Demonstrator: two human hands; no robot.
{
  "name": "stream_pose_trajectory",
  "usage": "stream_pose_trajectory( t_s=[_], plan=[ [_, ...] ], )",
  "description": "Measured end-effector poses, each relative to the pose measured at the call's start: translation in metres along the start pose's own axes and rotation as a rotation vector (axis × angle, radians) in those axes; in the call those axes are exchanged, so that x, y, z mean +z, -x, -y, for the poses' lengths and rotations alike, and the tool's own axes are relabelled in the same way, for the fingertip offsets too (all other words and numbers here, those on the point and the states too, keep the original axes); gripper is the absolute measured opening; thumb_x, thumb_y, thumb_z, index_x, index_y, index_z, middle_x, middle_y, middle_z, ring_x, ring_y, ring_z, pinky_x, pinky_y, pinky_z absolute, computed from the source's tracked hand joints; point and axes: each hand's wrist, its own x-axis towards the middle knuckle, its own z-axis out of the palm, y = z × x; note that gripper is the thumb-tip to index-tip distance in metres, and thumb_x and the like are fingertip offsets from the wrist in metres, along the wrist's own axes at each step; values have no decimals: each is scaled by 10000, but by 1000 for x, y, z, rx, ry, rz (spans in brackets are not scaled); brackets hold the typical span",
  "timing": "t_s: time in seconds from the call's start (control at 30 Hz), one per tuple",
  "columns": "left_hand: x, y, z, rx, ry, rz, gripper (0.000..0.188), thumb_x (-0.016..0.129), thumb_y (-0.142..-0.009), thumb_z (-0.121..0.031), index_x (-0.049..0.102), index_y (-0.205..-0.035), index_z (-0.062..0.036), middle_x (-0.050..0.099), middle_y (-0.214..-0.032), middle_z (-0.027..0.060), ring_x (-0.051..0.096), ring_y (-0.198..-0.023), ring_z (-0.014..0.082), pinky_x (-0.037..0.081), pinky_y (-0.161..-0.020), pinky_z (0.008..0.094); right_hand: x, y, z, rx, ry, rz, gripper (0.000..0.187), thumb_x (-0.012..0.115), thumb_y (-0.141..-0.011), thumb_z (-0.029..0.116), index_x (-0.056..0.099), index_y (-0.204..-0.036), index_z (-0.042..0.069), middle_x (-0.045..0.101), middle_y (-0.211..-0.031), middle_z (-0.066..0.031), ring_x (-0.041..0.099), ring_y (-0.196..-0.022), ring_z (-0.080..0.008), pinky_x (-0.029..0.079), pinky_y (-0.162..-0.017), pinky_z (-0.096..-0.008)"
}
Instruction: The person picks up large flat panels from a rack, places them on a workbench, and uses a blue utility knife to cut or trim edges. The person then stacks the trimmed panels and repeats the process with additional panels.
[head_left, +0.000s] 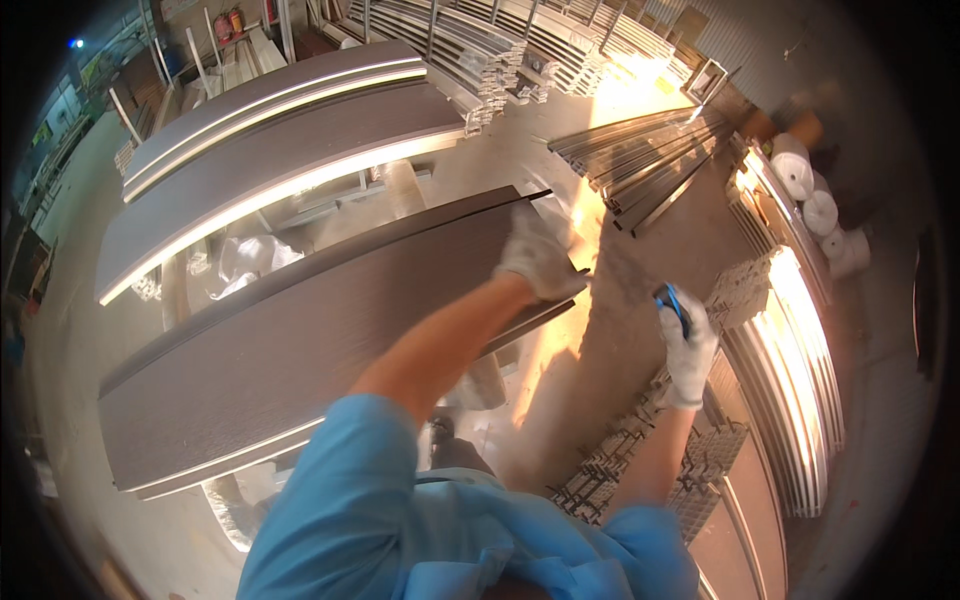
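Note:
My left hand [540,255], in a pale work glove, is at the right end of a long dark brown panel [300,330]. Motion smears its fingers, so I cannot tell whether they grip the panel's edge or only rest there. Out to the right, apart from the panel, my gloved right hand [688,360] is closed around a small blue and black hand tool [673,303]. The glove covers part of that tool, and its exact kind does not show. The panel lies lengthwise across supports, with pale strips along its near edge.
Beyond the panel lie more long brown panels [290,150] on supports. Bundled metal profiles [650,160] lie on the floor ahead. Stacked profiles [790,370] and white rolls [820,212] stand on the right. Dark-tipped bars [620,450] are close beside my right arm.

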Motion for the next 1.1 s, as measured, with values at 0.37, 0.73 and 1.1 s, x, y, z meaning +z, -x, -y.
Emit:
stream_pose_trajectory(
  t_s=[0.37, 0.73, 1.1],
  plan=[
    [65, 110, 24, 280, 52, -555, 732, 613, -832, -631, 450, -1455, -281, 392, -1512, 72, 332, -1417, 337, 182, -1173, 579, -36, 66, -92, 250, -46, -186, 336, 622, -992, 212, 637, -1277, 36, 625, -854, 15, 463, -655, -50, 405, -567, -225],
    [209, 590, 242, -1305, -38, 33, 522, 263, -1059, -481, 336, -1537, -285, 196, -1644, 18, 150, -1516, 274, 104, -1214, 538, 60, 33, 33, 30, -311, -33, 332, 639, -977, 181, 635, -1279, 41, 618, -950, 3, 494, -725, -56, 438, -650, -197],
    [305, 840, 169, -1610, 467, -1362, 431, 656, -949, -340, 645, -1259, -41, 643, -1245, 137, 600, -1130, 218, 471, -977, 317, 144, 126, 293, -80, -851, 396, 470, 694, -868, 77, 522, -1304, 32, 619, -1047, -66, 605, -881, -153, 498, -815, -277]
  ],
)
